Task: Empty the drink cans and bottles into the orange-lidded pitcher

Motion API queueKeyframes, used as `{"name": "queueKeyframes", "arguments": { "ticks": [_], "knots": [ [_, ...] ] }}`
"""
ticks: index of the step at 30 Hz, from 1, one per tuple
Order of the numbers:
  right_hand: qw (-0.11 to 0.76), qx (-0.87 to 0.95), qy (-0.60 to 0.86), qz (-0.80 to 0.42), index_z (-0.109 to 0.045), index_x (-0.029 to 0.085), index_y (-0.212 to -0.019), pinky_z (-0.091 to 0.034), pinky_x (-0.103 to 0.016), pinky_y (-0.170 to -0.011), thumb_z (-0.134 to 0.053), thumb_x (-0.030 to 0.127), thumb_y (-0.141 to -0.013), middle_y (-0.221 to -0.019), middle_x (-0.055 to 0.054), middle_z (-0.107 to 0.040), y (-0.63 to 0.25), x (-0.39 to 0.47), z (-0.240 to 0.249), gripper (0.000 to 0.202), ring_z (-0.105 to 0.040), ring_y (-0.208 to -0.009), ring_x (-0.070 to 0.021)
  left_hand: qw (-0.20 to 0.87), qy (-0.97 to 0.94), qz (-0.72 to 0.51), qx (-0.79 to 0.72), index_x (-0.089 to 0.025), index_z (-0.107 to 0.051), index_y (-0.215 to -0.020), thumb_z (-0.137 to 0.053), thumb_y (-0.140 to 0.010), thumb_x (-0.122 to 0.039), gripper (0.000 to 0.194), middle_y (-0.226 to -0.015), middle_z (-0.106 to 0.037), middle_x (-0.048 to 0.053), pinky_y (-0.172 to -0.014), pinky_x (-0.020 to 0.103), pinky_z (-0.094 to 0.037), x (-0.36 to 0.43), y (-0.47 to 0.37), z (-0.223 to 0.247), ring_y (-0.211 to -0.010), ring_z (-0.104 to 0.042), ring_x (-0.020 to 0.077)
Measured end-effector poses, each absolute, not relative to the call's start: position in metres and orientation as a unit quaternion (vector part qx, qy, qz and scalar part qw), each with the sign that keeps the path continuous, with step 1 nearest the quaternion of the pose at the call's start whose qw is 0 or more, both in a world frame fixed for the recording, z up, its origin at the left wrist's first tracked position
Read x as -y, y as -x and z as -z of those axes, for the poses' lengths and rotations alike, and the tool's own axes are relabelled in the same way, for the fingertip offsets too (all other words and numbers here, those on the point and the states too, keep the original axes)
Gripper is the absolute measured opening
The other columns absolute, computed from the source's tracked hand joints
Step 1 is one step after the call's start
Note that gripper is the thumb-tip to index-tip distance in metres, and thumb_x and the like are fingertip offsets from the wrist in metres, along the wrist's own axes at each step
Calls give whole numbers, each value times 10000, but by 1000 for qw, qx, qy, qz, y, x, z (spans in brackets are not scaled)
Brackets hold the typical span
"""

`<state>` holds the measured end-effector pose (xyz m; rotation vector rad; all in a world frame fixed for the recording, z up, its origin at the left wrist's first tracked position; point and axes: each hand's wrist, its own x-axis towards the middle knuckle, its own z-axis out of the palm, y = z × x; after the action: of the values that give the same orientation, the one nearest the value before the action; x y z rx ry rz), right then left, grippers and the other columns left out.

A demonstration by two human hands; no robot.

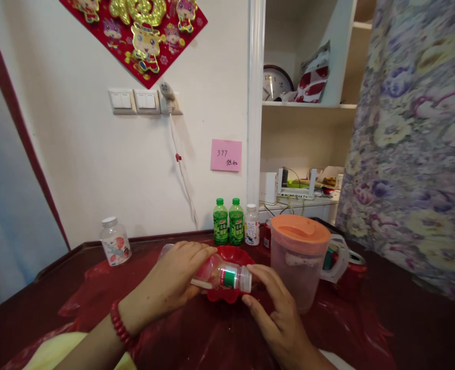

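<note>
My left hand [177, 272], with a red bead bracelet at its wrist, wraps around a clear plastic bottle [215, 275] lying on its side in the air. A green and red label patch shows near its neck, and the white cap [245, 279] points right. The left palm and fingers hide much of the bottle's body. My right hand [273, 313] has its thumb and forefinger at the cap, one above and one below. Beneath the bottle sits a red scalloped bowl [231, 296], partly covered by it.
A pitcher with an orange lid [300, 228] stands close to my right hand, with a red can [353, 272] behind its handle. Two green bottles [220, 223] and a white-capped bottle [251, 226] stand by the wall. A patterned jar [115, 241] is at the left.
</note>
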<state>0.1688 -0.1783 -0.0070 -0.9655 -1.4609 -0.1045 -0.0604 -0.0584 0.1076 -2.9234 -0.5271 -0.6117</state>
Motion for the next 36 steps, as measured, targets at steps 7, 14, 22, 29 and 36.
{"name": "queueKeyframes", "arguments": {
  "ticks": [7, 14, 22, 29, 36],
  "knots": [
    [641, 622, 449, -6, -626, 264, -1398, -605, -208, -856, -619, 354, -1110, -1210, -41, -756, -170, 175, 16, 302, -760, -1001, -167, 60, 963, 202, 167, -253, -599, -1414, -724, -862, -134, 579, -1374, -749, 99, -1048, 461, -530, 60, 58, -109, -1236, -707, 306],
    [619, 649, 433, 88, -563, 325, -1515, -559, -218, -1033, -620, 264, -1102, -1366, -26, -709, -172, 178, 13, 422, -703, -1239, -170, 71, 963, 199, 168, -239, -610, -1403, -734, -897, -169, 526, -1336, -761, 100, -1013, 444, -535, 65, 58, -115, -1194, -713, 302],
    [608, 662, 422, 117, -579, 331, -1516, -612, -262, -973, -627, 262, -1085, -1346, -51, -718, -176, 176, 15, 439, -737, -1172, -208, 74, 963, 196, 166, -210, -598, -1380, -735, -823, -98, 585, -1319, -758, 113, -1018, 495, -534, 68, 58, -115, -1192, -718, 322],
    [595, 673, 436, 58, -611, 336, -1503, -639, -310, -927, -629, 309, -1096, -1338, -75, -717, -191, 173, 37, 408, -755, -1124, -239, 74, 966, 176, 175, -180, -617, -1385, -760, -783, -74, 627, -1304, -767, 107, -1021, 471, -538, 70, 55, -113, -1190, -719, 320],
    [616, 647, 442, 74, -696, 306, -1384, -648, -281, -845, -664, 360, -1068, -1241, -81, -753, -187, 169, 38, 323, -777, -1036, -232, 82, 966, 154, 189, -193, -623, -1377, -798, -803, -114, 604, -1316, -772, 103, -1036, 459, -522, 65, 54, -106, -1209, -712, 323]
  ]
}}
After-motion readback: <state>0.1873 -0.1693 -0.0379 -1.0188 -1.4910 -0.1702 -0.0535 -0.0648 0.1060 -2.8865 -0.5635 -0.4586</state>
